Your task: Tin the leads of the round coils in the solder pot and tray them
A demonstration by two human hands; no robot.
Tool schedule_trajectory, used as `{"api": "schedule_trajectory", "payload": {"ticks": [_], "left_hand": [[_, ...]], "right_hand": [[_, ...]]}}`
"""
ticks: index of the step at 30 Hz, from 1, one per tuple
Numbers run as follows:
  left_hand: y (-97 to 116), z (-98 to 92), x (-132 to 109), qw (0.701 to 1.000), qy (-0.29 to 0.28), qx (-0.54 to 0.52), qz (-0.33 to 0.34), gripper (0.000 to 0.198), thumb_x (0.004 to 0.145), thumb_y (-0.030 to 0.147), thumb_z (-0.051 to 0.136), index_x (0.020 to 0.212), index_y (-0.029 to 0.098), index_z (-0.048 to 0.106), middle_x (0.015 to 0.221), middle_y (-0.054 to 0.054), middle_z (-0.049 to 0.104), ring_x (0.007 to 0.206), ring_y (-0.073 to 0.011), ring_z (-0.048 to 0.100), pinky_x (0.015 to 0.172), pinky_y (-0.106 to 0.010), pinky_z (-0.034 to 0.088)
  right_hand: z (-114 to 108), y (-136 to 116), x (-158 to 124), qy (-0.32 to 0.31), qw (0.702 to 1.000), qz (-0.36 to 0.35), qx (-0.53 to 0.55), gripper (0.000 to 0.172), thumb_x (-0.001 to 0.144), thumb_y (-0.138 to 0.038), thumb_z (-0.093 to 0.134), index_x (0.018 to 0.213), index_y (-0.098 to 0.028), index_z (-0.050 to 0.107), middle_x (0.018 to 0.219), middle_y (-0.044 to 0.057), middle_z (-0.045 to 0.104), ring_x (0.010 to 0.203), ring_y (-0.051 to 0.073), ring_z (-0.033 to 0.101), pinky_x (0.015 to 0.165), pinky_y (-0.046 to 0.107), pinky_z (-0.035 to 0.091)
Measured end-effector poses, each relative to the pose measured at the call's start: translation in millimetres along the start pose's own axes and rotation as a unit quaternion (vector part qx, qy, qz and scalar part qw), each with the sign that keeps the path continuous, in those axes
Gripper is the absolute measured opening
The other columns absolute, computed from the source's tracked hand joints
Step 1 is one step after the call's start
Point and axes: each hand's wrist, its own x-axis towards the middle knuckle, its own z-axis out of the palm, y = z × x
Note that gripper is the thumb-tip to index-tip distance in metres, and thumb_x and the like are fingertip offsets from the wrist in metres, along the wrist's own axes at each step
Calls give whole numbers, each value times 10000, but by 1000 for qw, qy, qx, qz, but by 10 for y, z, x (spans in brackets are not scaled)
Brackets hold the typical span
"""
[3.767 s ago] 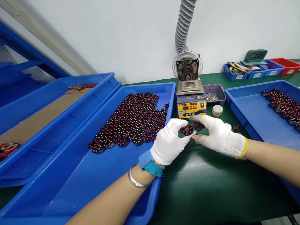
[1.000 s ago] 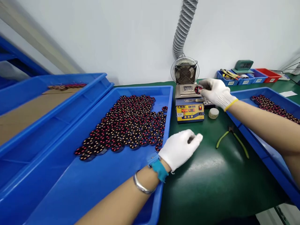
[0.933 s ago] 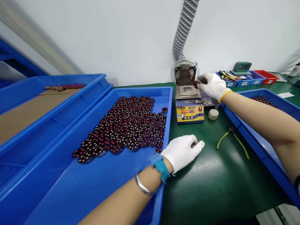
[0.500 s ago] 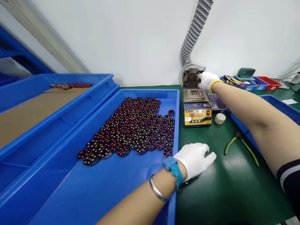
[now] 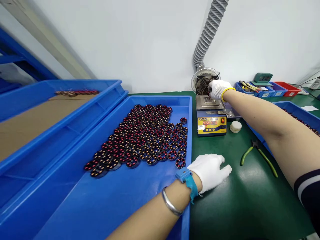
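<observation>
My left hand [image 5: 211, 171], in a white glove, rests at the right edge of the blue tray [image 5: 187, 206] and over the green tabletop. Its thumb and fingers are apart and nothing is in it. Farther back, my right hand [image 5: 220, 89], also gloved, has its fingers pinched together above the metal plate of a yellow and blue heated solder pot [image 5: 212, 126] with red digits. A small dark piece shows at its fingertips, too hidden to name. Many round black parts with red and tan dots [image 5: 147, 136] crowd the tray, mostly at its back.
Behind the pot stands a round fan guard [image 5: 203, 86] on a grey flexible duct [image 5: 208, 33]. Green-handled cutters [image 5: 258, 156] and a round whitish pad [image 5: 235, 126] lie on the tabletop. Another blue tray [image 5: 287, 106] is at right; small bins [image 5: 287, 89] line the back.
My right hand has come slightly down and left, closer over the pot's plate. My left hand stays put, while the whole view shifts a little.
</observation>
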Motion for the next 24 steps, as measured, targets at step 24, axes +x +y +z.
{"api": "schedule_trajectory", "payload": {"ticks": [24], "left_hand": [[-37,-33,134,931,150,-323,-78,473,813,462,586,1133,115,615,1079,-105,686,978,-197,642,904,-296,482]], "right_hand": [[-190,147,-286,42,998,-17,45,348,789,-324,575,1092,-174,660,1035,105,625,962,294,587,815,413,487]]}}
